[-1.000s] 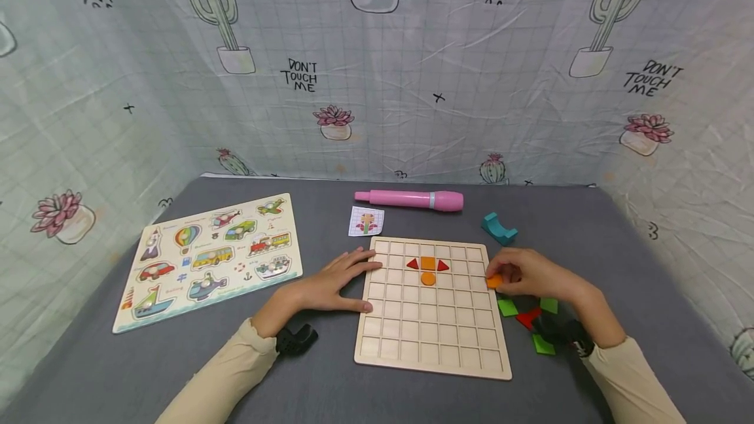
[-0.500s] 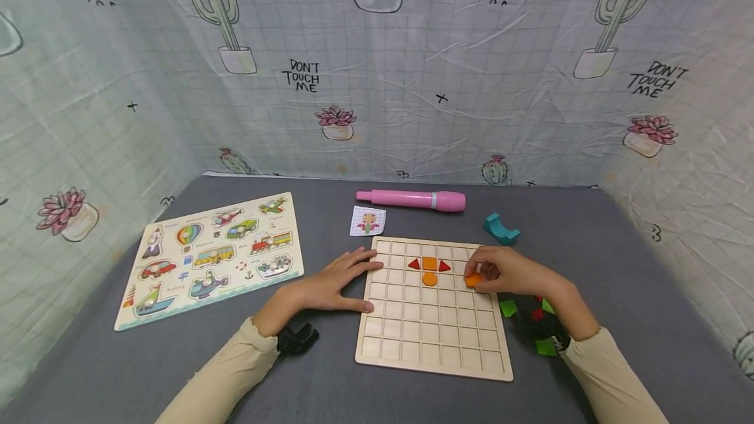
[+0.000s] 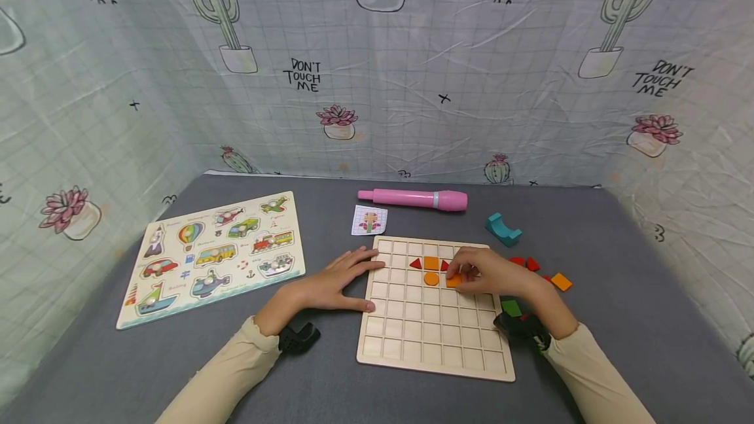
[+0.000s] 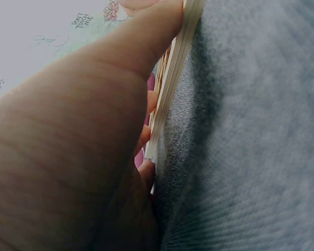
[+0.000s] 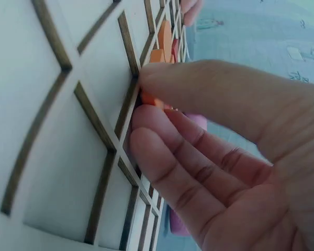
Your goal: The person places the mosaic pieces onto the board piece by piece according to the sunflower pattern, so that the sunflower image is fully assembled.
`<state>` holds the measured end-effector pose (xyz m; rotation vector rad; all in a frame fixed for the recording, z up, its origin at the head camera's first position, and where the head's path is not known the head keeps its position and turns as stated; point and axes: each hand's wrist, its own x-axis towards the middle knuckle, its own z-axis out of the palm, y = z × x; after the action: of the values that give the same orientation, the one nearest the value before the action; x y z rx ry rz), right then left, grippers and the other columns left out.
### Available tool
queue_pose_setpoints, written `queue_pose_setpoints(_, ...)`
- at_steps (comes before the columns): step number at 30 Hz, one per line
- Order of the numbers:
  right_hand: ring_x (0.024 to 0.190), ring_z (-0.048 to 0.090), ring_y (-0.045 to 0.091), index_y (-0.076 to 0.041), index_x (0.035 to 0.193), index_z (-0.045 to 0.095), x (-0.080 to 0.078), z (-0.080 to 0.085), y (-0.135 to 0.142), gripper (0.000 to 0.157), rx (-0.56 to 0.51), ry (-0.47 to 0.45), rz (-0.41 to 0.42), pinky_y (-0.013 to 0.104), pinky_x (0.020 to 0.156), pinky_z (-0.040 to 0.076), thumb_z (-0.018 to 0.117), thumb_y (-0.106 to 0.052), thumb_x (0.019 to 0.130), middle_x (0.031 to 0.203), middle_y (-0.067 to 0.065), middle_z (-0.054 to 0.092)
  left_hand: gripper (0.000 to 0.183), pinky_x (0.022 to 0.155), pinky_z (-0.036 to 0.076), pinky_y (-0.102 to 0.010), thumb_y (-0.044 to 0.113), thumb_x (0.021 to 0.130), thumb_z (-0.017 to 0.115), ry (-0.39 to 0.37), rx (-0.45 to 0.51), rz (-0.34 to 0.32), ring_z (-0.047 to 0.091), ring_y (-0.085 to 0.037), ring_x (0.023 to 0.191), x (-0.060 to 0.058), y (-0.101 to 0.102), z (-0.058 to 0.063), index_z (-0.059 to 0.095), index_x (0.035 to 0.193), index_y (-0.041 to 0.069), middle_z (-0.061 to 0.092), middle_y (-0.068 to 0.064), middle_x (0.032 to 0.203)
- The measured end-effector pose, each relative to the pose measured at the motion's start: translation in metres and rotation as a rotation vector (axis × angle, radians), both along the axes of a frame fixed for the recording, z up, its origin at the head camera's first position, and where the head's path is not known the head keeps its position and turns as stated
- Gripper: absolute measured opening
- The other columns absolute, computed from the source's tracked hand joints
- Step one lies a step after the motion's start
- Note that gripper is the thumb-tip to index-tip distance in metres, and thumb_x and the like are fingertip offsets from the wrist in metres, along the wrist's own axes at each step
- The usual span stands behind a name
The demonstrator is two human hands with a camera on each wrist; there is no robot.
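Observation:
My right hand [image 3: 497, 272] pinches an orange tile [image 3: 453, 281] between thumb and fingers, low over the wooden grid board [image 3: 430, 349]. Its exact shape is partly covered by the fingers; the right wrist view shows the thumb over the tile [image 5: 150, 99] close to the grid. Just left of it lies an orange round tile [image 3: 431, 279], below an orange square tile [image 3: 431, 263]. Red triangle tiles flank the square: one at left [image 3: 415, 264], one at right [image 3: 444, 265], partly hidden. My left hand [image 3: 332, 285] rests with spread fingers on the board's left edge.
Loose tiles lie right of the board: red [image 3: 532, 264], orange [image 3: 561, 281] and green [image 3: 510, 308]. Behind it are a small pattern card [image 3: 370, 220], a pink microphone-like stick [image 3: 412, 199] and a teal curved block [image 3: 502, 230]. A vehicle puzzle board [image 3: 212, 257] lies left.
My right hand has carried the orange tile leftward from the board's right edge to beside the orange round tile. More loose tiles show at right. The left hand stays on the board's edge.

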<state>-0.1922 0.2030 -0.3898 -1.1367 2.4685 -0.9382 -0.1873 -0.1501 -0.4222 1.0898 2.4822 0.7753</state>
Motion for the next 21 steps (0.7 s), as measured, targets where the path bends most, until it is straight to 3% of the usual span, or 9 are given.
queue_pose_setpoints(7,0.076,0.054,0.009,-0.001,0.1,0.07,0.0006,-0.0007,-0.0034,0.012,-0.004,-0.03,-0.008,0.023,0.067,0.053,0.068,0.001,0.087,0.098,0.009,0.06,0.078,0.12,0.005,-0.055,0.045,0.089,0.069,-0.004,0.002,0.005,0.002,-0.032,0.15,-0.0004,-0.0002,0.0,0.031,0.153,0.021,0.015,-0.005,0.163)
queue_pose_setpoints(21,0.073,0.053,0.006,-0.002,0.098,0.069,-0.0005,-0.0049,-0.0087,0.011,0.009,-0.003,-0.015,0.023,0.065,0.052,0.069,0.001,0.087,0.099,0.008,0.061,0.078,0.12,0.004,-0.054,0.043,0.089,0.069,-0.008,0.006,0.0,0.002,-0.032,0.15,0.0015,0.0006,0.0024,0.032,0.153,0.019,0.016,-0.007,0.163)
